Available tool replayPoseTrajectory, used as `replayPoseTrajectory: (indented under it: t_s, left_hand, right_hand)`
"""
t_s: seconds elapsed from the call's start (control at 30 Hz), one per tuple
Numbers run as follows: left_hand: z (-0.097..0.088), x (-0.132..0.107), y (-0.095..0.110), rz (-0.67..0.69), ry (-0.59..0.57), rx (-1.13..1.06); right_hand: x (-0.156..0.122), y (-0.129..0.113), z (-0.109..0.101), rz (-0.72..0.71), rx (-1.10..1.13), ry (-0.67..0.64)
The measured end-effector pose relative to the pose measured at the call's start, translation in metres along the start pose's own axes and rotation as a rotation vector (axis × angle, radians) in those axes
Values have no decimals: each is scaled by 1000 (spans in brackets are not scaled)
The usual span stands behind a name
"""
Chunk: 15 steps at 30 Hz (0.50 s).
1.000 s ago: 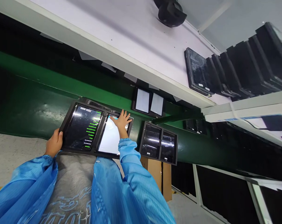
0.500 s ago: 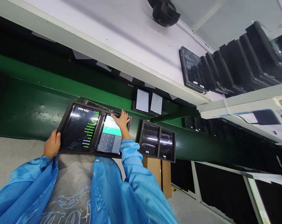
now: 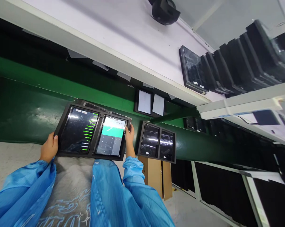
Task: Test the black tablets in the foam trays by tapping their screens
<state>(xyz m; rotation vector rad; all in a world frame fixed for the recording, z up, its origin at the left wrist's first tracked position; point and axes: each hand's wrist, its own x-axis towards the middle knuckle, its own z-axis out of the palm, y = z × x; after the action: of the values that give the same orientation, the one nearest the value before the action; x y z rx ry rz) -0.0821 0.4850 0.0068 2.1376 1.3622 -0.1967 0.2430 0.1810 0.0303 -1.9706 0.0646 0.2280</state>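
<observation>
Head view: a dark green tabletop crosses the work area, with a long white shelf above its far side. Pale floor shows below, and a brown cardboard box stands under the tabletop edge. A green brace runs up toward the shelf.

Trays, black, two-bay, clearly visible: three. Tablets in these trays: six, two per tray.

Held tray: located at the near edge of the tabletop, in front of the person. Its left tablet displays green text lines on black; its right tablet displays a number keypad below a green band. The left hand grips the left side of this tray, thumb on the rim. The right hand is closed around its right side. Fingers beneath the tray are hidden.

Second tray: just right of the right hand, two dark screens. Third tray: farther back, two white screens.

Shelf contents: one rounded black device and a row of black units, exact count unclear.
</observation>
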Motion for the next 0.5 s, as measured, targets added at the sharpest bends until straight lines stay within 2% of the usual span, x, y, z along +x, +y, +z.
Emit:
replayPoseTrajectory:
  t_s: [0.23, 0.5]
  left_hand:
    - [-5, -3, 5, -13, -3, 33]
    - [-6, -2, 6, -7, -2, 49]
  right_hand:
    - [-43, 18, -6, 49, -29, -29]
    - [-66, 11, -10, -12, -339, -167]
